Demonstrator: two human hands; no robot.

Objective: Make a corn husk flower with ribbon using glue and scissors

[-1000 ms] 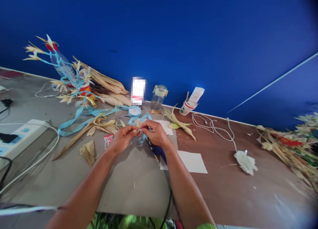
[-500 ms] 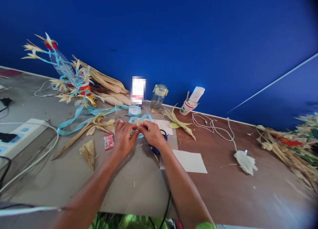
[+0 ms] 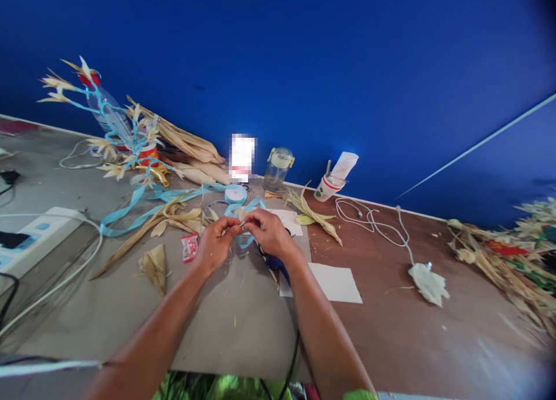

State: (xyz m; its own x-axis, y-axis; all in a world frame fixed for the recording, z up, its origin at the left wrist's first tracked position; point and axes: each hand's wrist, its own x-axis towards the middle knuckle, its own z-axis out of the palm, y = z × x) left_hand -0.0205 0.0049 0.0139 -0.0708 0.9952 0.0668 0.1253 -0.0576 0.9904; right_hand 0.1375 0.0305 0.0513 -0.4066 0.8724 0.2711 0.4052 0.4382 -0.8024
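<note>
My left hand [image 3: 216,242] and my right hand [image 3: 269,231] meet over the grey mat [image 3: 226,319], fingertips pinched together on a small dried husk piece wrapped with light blue ribbon [image 3: 241,221]. The ribbon trails from my fingers back to a ribbon spool [image 3: 235,194] just behind them. A dark blue tool [image 3: 276,265] lies under my right wrist, its black cord running toward me.
Dried corn husks [image 3: 174,217] and a red packet [image 3: 189,246] lie left of my hands. A bottle with husk flowers [image 3: 104,113], a jar [image 3: 278,168], a paper cup [image 3: 328,186], white cable [image 3: 373,220], white paper [image 3: 334,283] and a power strip [image 3: 35,235] surround them.
My hands pressed low and close together half a second ago, then lifted slightly and drew a little apart, still pinching the ribbon-wrapped piece.
</note>
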